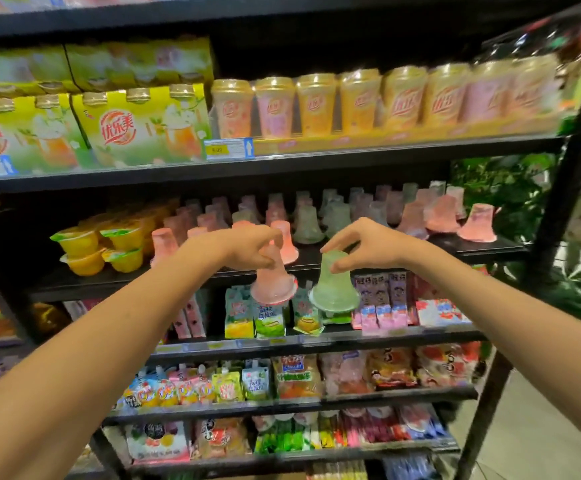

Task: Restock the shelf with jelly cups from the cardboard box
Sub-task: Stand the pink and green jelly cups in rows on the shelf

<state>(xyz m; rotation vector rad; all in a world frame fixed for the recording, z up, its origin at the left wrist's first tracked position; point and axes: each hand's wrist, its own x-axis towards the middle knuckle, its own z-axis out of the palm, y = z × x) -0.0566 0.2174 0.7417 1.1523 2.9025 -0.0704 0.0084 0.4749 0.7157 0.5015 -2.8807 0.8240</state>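
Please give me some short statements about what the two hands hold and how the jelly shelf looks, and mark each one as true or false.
1. The left hand pinches a pink jelly cup by its narrow end. True.
2. The right hand holds a yellow cup. False: it holds a green jelly cup.
3. Both held cups already stand on the shelf. False: they hang in the air in front of its edge, wide end down.
4. Yellow fruit cups are stacked at the left of the same shelf. True.
5. The cardboard box is visible beside the shelf. False: no box shows in this view.
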